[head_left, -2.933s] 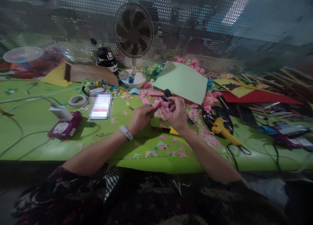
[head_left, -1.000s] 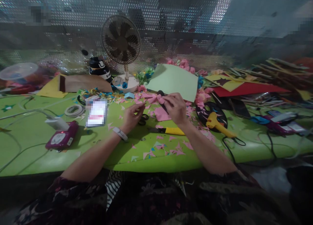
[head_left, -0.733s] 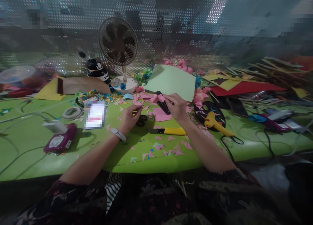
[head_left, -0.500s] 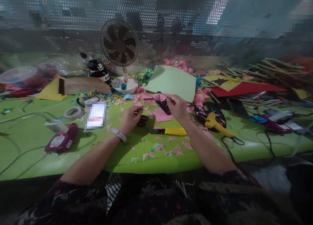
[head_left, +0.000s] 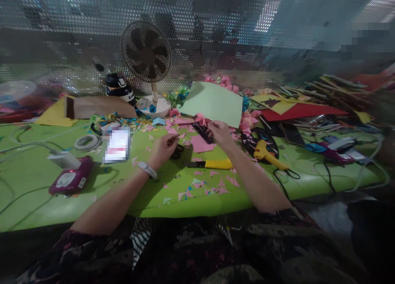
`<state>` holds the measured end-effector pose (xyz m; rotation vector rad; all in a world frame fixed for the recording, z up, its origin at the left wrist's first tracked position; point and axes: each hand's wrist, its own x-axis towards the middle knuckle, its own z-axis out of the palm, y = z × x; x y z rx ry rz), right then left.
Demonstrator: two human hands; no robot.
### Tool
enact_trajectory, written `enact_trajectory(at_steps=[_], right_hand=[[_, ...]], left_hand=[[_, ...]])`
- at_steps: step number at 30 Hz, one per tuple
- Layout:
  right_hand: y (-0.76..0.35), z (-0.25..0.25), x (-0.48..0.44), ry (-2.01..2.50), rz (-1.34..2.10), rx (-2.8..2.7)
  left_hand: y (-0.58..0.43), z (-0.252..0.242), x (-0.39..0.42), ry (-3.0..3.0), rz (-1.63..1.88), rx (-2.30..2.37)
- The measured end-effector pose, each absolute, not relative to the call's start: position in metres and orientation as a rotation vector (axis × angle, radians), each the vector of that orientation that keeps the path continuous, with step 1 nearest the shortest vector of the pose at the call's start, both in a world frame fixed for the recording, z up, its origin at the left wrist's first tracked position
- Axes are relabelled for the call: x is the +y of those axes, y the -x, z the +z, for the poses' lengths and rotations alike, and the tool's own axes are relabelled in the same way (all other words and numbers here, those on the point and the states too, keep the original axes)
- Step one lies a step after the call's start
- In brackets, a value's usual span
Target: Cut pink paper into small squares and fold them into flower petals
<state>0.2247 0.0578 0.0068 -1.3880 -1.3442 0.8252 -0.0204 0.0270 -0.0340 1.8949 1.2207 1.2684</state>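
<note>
My right hand (head_left: pixel 219 132) is closed round a black stapler (head_left: pixel 203 132), and a folded pink paper flower (head_left: pixel 200 119) sits at the stapler's far tip. My left hand (head_left: pixel 163 146) rests on the green table (head_left: pixel 46 185) with its fingers curled; I cannot make out whether they hold anything. Black scissors (head_left: pixel 177 151) lie just right of my left hand. Between my hands a square pink paper (head_left: pixel 199 144) lies flat. A white band is on my left wrist.
A yellow-handled knife (head_left: pixel 212 165) lies near my right forearm, a yellow glue gun (head_left: pixel 268 153) to its right. Behind stand a small fan (head_left: pixel 146 58), a pale green sheet (head_left: pixel 215 102) and pink paper flowers. A phone (head_left: pixel 116 144), tape roll (head_left: pixel 87 142) and purple gadget (head_left: pixel 68 180) lie left. Paper scraps litter the table.
My left hand let go of the pink piece and dropped to the table by the scissors. My right hand carried the stapler and pink flower further away, toward the green sheet.
</note>
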Motion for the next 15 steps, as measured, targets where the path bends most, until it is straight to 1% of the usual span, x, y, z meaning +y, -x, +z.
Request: enact_trajectory(at_steps=[5,9,12,15], right_hand=[[-0.227,0.008,0.063,1.316,0.920,-1.242],[-0.235,0.008,0.070,1.277,0.901,-1.186],[-0.258,0.014,0.080,1.228,0.820,-1.045],[-0.298,0.031,0.096,1.351,0.613,-0.917]], left_hand=[[0.020,-0.037,0.027,-1.932,1.284,1.244],[0.020,-0.038,0.027,-1.918,1.303,1.246],[0.020,-0.039,0.028,-1.915,1.284,1.244],[0.020,-0.041,0.028,-1.916,1.266,1.217]])
